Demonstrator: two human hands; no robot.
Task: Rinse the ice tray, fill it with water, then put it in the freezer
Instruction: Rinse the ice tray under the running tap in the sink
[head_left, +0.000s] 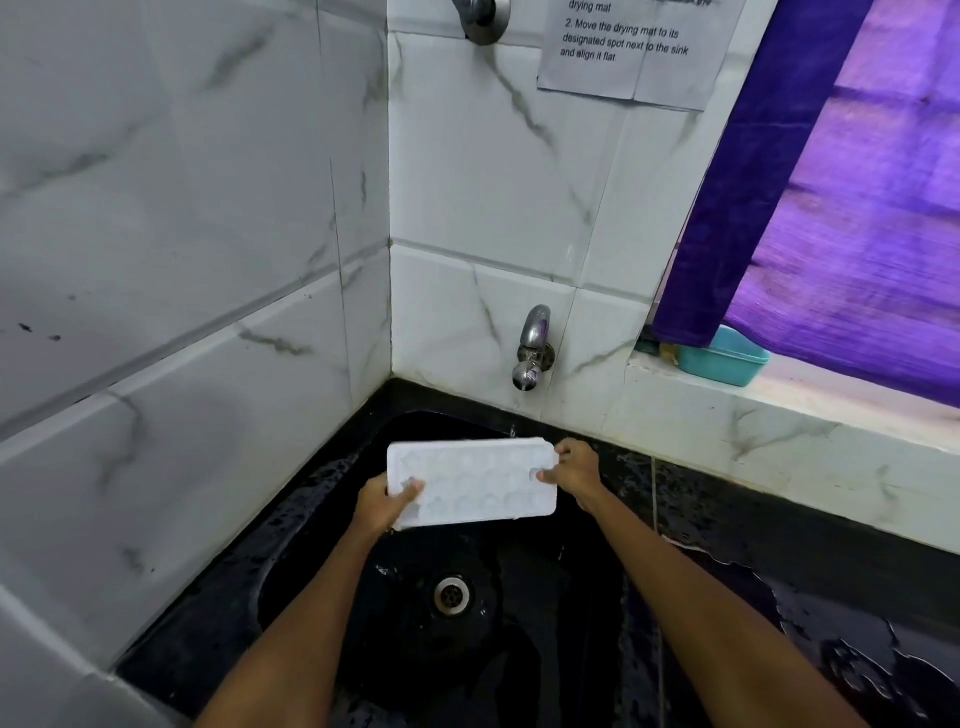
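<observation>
Tap (531, 353) overhangs sink (322, 561); walls (182, 234) close, apparently tight.

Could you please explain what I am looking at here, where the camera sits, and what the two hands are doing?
There is no machine: a person wears one wide-angle camera on the head, looking down at their own arms. The left hand and right hand each keep a grip on one end of a white ice tray, held above a wet black sink with a metal drain. A steel tap juts from the tiled wall just above the tray. A teal tub sits on the window ledge.
</observation>
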